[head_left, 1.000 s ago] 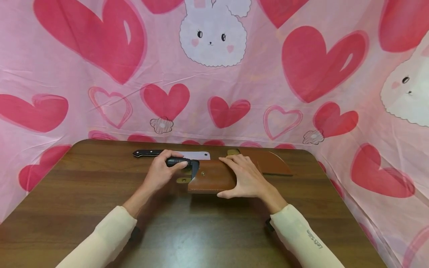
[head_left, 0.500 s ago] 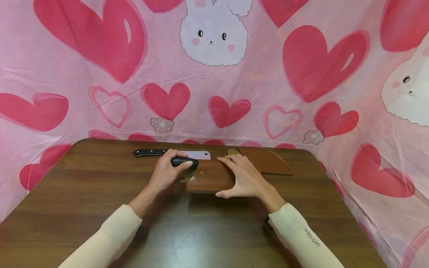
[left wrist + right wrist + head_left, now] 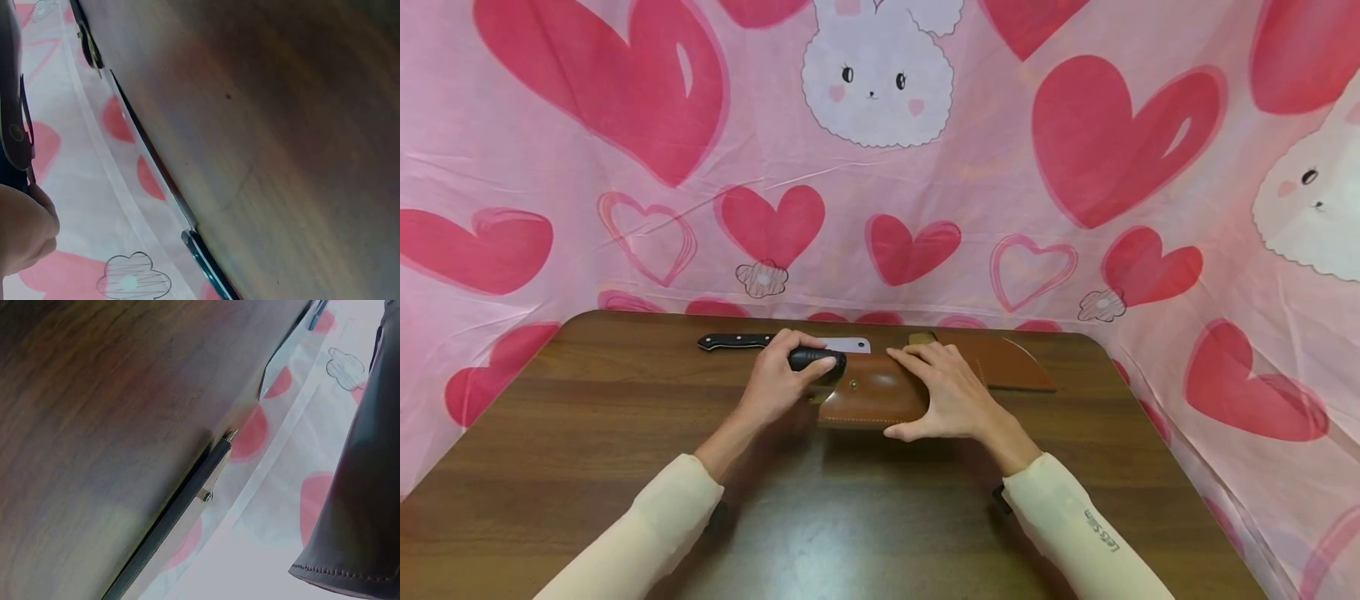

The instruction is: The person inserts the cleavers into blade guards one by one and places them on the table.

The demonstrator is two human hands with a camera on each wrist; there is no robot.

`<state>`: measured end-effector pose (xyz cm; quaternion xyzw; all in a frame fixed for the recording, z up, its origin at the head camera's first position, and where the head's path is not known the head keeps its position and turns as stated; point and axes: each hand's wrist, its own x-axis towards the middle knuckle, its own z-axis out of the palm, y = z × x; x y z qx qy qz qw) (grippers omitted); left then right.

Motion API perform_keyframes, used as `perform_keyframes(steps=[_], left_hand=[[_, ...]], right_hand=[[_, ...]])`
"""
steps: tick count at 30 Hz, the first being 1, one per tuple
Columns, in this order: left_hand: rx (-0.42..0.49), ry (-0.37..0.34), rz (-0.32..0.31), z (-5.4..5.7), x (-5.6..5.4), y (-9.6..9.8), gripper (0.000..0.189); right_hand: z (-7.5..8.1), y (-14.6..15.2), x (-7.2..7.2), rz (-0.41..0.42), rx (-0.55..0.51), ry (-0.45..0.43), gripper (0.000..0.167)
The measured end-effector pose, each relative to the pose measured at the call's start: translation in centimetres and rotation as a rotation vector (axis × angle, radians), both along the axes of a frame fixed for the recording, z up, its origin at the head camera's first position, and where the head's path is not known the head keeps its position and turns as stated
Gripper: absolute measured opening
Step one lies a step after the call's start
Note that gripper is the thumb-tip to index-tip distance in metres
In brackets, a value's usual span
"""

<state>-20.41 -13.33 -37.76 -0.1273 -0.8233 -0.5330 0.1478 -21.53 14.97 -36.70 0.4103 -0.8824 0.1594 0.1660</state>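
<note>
My left hand [image 3: 775, 371] grips the black handle [image 3: 808, 360] of a knife, thumb along the near side. Its blade is hidden inside a brown leather sheath [image 3: 880, 396] with a snap stud and stitched lower edge. Fingers and thumb of my right hand [image 3: 955, 396] spread around the sheath's right end and hold it. Knife and sheath are raised over the table, the handle's end right at the sheath's mouth. In the right wrist view the sheath's stitched end [image 3: 369, 487] fills the right side.
Behind my left hand, a cleaver [image 3: 733, 341] with a riveted black handle lies on the wooden table [image 3: 587, 467]. Beyond my right hand lies another brown leather sheath [image 3: 1011, 367]. A pink heart-patterned cloth [image 3: 910, 183] hangs behind the table.
My left hand has moved right, pushing the knife into the sheath; the strip of blade seen earlier between handle and sheath is now covered. My right hand has stayed nearly still.
</note>
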Motion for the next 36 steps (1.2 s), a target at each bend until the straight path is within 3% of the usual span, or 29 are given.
perform_keyframes(steps=[7,14,19,36], left_hand=[[-0.012,0.006,0.006,-0.2,0.2,0.1,0.027],[-0.055,0.018,-0.057,-0.8,-0.3,-0.6,0.027],[-0.07,-0.036,-0.116,-1.0,-0.5,-0.9,0.029],[-0.113,-0.212,-0.172,-2.1,-1.3,-1.2,0.022]], right_hand=[[-0.1,-0.2,0.1,0.006,0.0,0.006,0.102],[-0.7,-0.1,0.3,-0.02,0.029,-0.037,0.102],[-0.9,0.0,0.4,-0.038,0.075,-0.073,0.101],[-2.7,-0.4,0.5,-0.084,0.203,-0.209,0.105]])
